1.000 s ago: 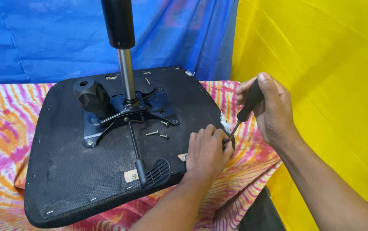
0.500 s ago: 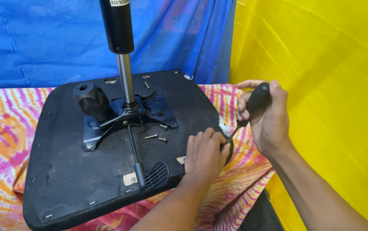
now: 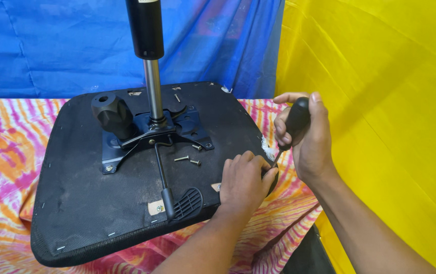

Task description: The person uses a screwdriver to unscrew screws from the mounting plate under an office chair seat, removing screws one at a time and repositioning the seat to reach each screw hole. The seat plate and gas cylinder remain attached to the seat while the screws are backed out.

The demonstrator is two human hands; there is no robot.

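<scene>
**Hands at work on the underside of an office chair seat**

Nearest the camera, two bare forearms reach in from the lower edge toward an upturned black chair seat [image 3: 101, 203], which lies bottom-up on a table covered in a pink, orange and white tie-dye cloth [image 3: 5, 152]. The left hand [image 3: 243, 182] rests palm-down on the seat's right edge, fingers curled over the rim and pressing there; it holds nothing loose that can be seen. Just beside it, the right hand [image 3: 306, 137] is wrapped tightly around the black handle of a screwdriver [image 3: 295, 124], held tilted so the thin shaft slants down and left toward the seat's edge; the tip is hidden behind the left hand's fingers.

On the fabric underside near the front sits a black ribbed lever paddle [image 3: 185, 203], its thin rod running back to the metal mounting plate [image 3: 152, 139] bolted at the seat's middle. Two loose screws [image 3: 187, 160] lie on the fabric just right of the rod, between the plate and the left hand. A chunky black adjustment knob [image 3: 111, 115] stands at the plate's left side.

From the plate rises the gas lift column [image 3: 149, 61], upright, its silver shaft widening into a black cylinder that runs out of the top of the frame. Behind everything hang a blue sheet [image 3: 50, 45] on the left and a yellow sheet [image 3: 380, 76] on the right.
</scene>
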